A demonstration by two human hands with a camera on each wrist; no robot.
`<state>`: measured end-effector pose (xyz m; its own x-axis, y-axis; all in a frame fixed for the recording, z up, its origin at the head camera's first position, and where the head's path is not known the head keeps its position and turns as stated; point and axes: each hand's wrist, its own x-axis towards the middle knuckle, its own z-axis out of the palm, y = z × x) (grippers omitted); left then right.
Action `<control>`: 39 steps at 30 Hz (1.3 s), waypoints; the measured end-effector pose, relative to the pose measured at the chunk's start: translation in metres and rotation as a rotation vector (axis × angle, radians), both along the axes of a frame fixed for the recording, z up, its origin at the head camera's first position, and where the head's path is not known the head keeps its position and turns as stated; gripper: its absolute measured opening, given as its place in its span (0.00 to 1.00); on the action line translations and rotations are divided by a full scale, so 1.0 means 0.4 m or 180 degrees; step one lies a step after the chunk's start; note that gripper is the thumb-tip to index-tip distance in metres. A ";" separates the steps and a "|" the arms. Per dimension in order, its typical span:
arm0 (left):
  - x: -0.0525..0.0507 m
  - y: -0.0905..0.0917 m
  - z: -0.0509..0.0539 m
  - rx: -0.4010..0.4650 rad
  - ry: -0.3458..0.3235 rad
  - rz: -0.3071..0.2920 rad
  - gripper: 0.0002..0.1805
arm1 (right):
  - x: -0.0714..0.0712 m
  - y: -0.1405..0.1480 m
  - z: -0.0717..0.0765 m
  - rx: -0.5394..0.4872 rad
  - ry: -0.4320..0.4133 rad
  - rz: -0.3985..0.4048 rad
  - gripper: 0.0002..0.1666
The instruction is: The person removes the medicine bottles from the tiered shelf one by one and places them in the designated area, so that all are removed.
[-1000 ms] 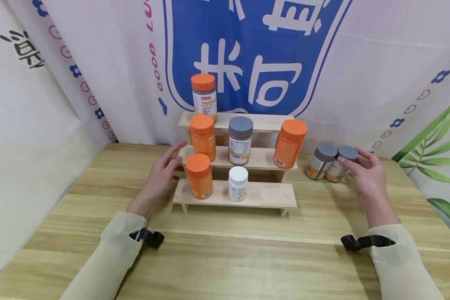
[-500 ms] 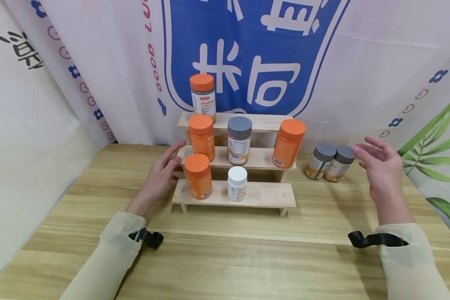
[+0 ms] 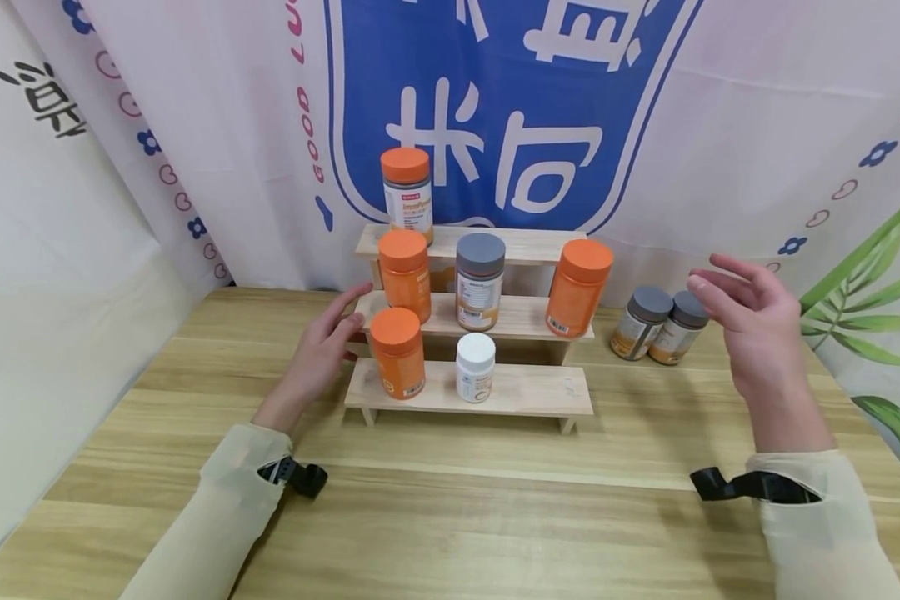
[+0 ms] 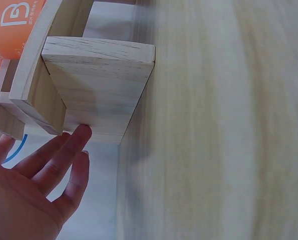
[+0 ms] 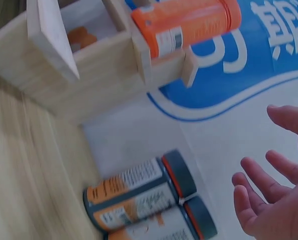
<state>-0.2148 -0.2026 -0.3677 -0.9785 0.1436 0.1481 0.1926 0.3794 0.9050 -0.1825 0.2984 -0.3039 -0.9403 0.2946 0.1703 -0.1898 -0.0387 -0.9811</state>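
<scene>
A three-step wooden rack (image 3: 525, 393) bears several bottles. My left hand (image 3: 318, 354) touches the rack's left end with relaxed fingers; the left wrist view shows its fingertips at the side panel (image 4: 101, 82). My right hand (image 3: 761, 333) is raised in the air, fingers loosely spread and holding nothing. Just left of it, two grey-capped bottles, the left one (image 3: 640, 325) and the right one (image 3: 677, 329), stand side by side on the table. In the right wrist view a gap separates my fingers from their grey caps.
On the rack are an orange-capped bottle (image 3: 408, 196) on top, two orange bottles (image 3: 407, 275) (image 3: 579, 287) flanking a grey-capped bottle (image 3: 480, 283) in the middle, and an orange bottle (image 3: 397, 354) beside a small white bottle (image 3: 476, 368) below. A printed curtain (image 3: 270, 167) hangs behind.
My right hand has left the right grey-capped bottle, moving right and up, then drifting slightly back left. The left hand and the bottles have stayed put.
</scene>
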 end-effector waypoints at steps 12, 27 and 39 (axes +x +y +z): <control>-0.010 0.009 -0.012 0.0031 0.0014 -0.0020 0.28 | 0.011 -0.092 0.048 0.0491 0.0113 0.0318 0.28; -0.003 0.001 -0.001 0.0024 0.0029 0.0003 0.29 | -0.014 -0.224 0.195 0.1312 0.0292 0.0414 0.30; -0.003 -0.003 -0.003 0.0015 0.0040 -0.0038 0.29 | -0.040 -0.315 0.246 0.1366 0.0435 0.0671 0.29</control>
